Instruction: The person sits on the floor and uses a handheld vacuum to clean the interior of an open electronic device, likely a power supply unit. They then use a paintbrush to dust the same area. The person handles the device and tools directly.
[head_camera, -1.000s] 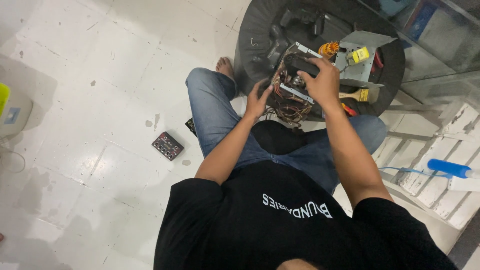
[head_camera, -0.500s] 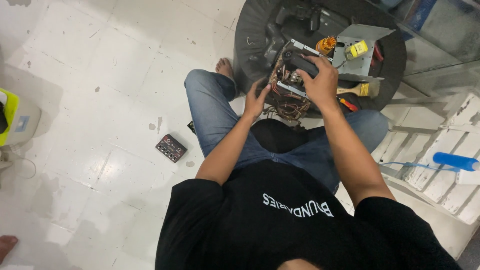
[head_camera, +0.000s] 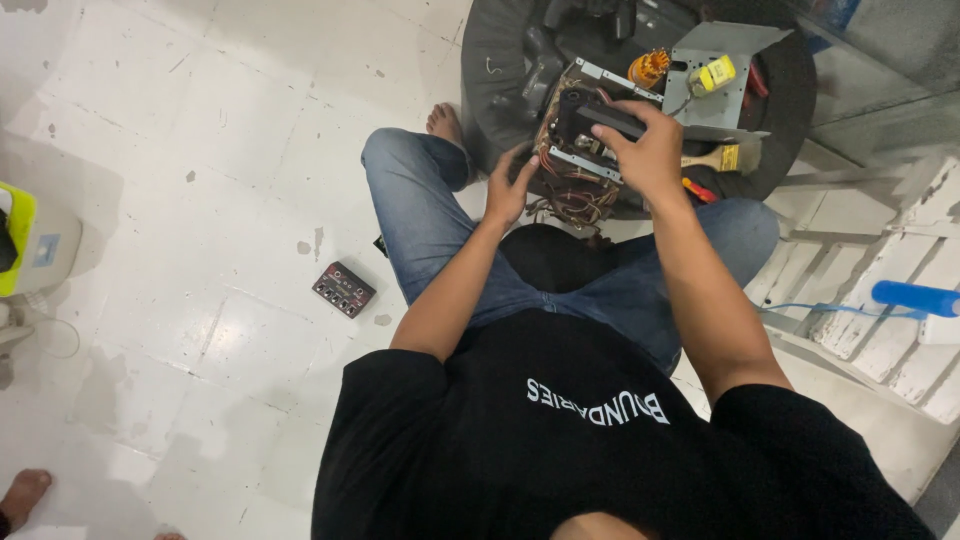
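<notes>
A seated person in a black shirt and blue jeans works over an opened electronic chassis (head_camera: 580, 160), a metal frame full of orange and red wiring that rests on the near edge of a round black worktop (head_camera: 490, 90) just beyond the knees. The right hand (head_camera: 650, 150) lies on top of the chassis, its fingers (head_camera: 612, 133) curled narrowly over a black block-shaped part (head_camera: 598, 115) at the frame's upper side; the block sits under the fingertips and against the palm side, so the hand is closed around it. The left hand (head_camera: 510, 190) is at the left flank of the chassis, its fingers (head_camera: 522, 160) spread slightly and pressed against the frame's side and the tangle of wires, steadying it rather than wrapped around anything; whether it pinches a wire cannot be told. Farther back on the worktop lie a grey metal plate (head_camera: 715, 70) with a yellow component (head_camera: 717, 75) on it, an orange coil (head_camera: 648, 68) just beside the frame, and a paintbrush (head_camera: 725, 157) to the right of the right hand. On the white tiled floor, well apart to the left of the left knee, lies a small dark circuit module (head_camera: 342, 289). A blue cylinder (head_camera: 915, 297) rests on white slats at the right edge.
</notes>
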